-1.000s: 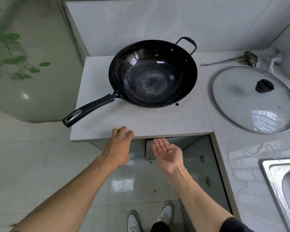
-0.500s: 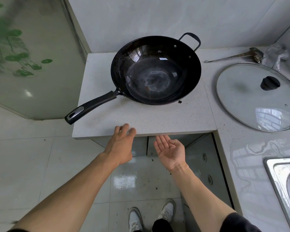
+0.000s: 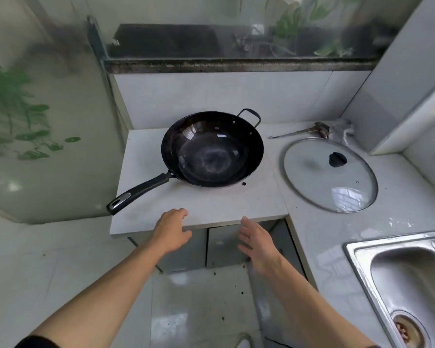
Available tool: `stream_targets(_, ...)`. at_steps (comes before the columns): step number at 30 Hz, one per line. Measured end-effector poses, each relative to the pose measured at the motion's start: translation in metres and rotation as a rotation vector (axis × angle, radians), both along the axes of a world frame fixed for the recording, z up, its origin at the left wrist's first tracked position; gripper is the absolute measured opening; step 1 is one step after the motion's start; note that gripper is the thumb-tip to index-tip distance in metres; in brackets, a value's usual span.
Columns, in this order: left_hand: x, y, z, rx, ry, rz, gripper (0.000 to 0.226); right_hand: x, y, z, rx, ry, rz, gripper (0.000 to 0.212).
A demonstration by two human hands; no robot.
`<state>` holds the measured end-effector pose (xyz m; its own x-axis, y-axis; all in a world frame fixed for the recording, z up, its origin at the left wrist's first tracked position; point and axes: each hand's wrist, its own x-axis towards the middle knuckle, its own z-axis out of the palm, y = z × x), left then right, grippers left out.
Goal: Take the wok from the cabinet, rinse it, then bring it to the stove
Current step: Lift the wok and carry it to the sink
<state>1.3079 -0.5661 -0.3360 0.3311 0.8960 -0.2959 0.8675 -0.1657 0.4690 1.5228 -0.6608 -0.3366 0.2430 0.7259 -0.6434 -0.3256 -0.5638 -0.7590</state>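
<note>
Black steel wok (image 3: pixel 212 149): we record it upright on the white stone counter (image 3: pixel 206 204), long handle (image 3: pixel 138 193) pointing near-left past the edge, loop handle at the far right. Glass lid (image 3: pixel 330 175): flat on the counter just right of the wok, apart from it. Steel sink (image 3: pixel 402 277): near right. Left hand (image 3: pixel 171 232): fingers relaxed, nothing held, at the counter's near edge. Right hand (image 3: pixel 257 243): fingers straight, nothing held, beside it.

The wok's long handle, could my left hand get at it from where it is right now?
Probably yes. The left hand is open at the counter's front edge, and only bare counter lies between it and the wok's long handle.
</note>
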Motion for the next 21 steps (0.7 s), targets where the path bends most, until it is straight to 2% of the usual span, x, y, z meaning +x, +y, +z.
stream_targets(7, -0.016, -0.006, 0.073, 0.143, -0.175, 0.012, 0.055, 0.007, -0.016, 0.089, 0.228, -0.527, 0.197, 0.050)
stream_targets(13, -0.019, 0.000, 0.117, 0.258, -0.217, -0.048, 0.048, 0.019, -0.027, 0.128, 0.323, -0.950, 0.307, 0.057)
stream_targets(16, -0.019, -0.001, 0.123, 0.305, -0.193, -0.082, 0.049, 0.028, -0.029, 0.140, 0.329, -1.068, 0.348, 0.057)
stream_targets(21, -0.018, 0.010, 0.117, 0.336, -0.155, -0.059, 0.047, 0.053, -0.017, 0.142, 0.334, -1.156, 0.390, 0.056)
